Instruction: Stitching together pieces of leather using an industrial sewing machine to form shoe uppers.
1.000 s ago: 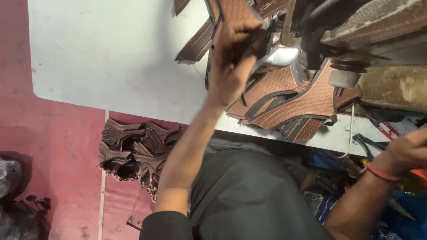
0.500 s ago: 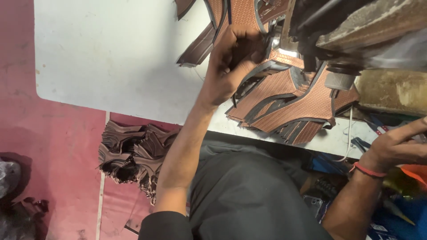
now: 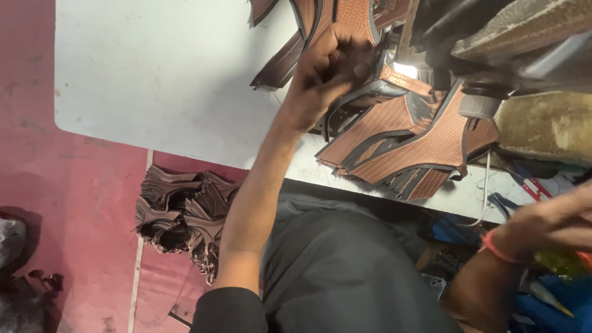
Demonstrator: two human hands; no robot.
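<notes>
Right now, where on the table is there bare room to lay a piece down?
The white table is bare across its left half, from its rounded left edge up to the left hand. Right of that hand it is crowded: brown woven pieces overlap beneath the sewing machine. The front edge by the right hand holds only a cord and small tools.

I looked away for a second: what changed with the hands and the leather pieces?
The right hand rose from low by the table edge toward the clutter at the right, fingers spread, holding nothing clearly visible. The left hand stayed closed on the brown woven pieces by the machine. The white table and the floor pile are unchanged.
</notes>
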